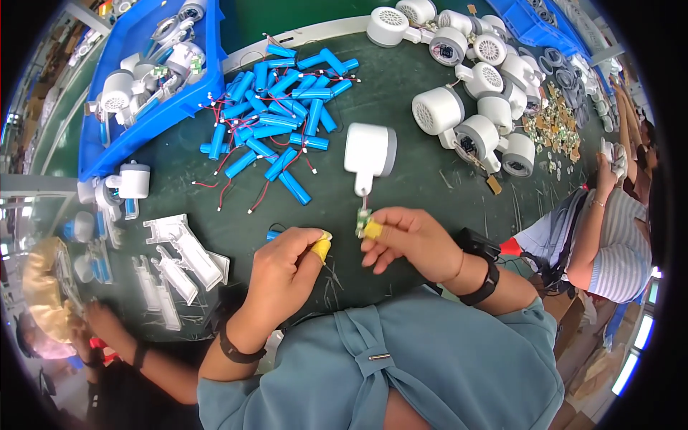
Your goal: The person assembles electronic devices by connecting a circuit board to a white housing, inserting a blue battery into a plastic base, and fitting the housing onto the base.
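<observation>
My right hand (pixel 408 240), with a yellow cover on its thumb, pinches a small green circuit board (pixel 363 218). A thin wire joins the board to a white round fan head (pixel 369 150) with a grey rim, just beyond the hand. My left hand (pixel 290 261) has its thumb, in a yellow cover too, pressed against the index finger. Whatever small thing is at those fingertips is too small to name. Behind the left hand a blue cylindrical battery (pixel 272 235) shows only its end. The two hands are apart, over the dark green table (pixel 337 190).
A heap of blue batteries (pixel 287 118) with red wires lies ahead. At far left stands a blue bin (pixel 201 93) of fan parts; white plastic shells (pixel 190 258) lie nearer. More white fan heads (pixel 491 79) and small boards (pixel 555 125) fill the right. People work at both sides.
</observation>
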The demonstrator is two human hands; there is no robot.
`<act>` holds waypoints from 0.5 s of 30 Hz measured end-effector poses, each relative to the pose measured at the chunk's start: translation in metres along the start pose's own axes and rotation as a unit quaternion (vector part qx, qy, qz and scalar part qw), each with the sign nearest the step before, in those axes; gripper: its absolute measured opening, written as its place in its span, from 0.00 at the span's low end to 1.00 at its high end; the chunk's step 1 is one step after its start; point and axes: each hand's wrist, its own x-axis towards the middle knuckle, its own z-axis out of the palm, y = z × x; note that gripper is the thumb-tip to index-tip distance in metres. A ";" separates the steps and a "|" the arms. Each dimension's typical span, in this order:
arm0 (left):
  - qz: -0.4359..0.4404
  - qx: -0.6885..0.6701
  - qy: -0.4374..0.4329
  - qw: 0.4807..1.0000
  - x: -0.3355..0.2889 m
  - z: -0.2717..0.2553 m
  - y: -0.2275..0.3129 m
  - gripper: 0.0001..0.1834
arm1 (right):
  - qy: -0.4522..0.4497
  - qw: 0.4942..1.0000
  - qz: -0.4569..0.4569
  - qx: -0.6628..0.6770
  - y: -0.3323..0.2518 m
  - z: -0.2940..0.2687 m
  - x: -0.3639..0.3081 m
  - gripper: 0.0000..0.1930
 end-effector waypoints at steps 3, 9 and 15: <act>0.041 0.036 -0.032 0.998 0.007 0.001 0.006 0.10 | -0.011 0.999 -0.023 -0.042 0.008 0.005 -0.002 0.11; 0.055 0.055 -0.076 0.994 0.012 0.006 0.012 0.09 | -0.028 0.995 -0.055 -0.083 0.015 0.006 0.000 0.11; 0.053 0.056 -0.102 0.992 0.018 0.002 0.013 0.08 | -0.035 0.984 -0.095 -0.147 0.015 0.007 -0.002 0.08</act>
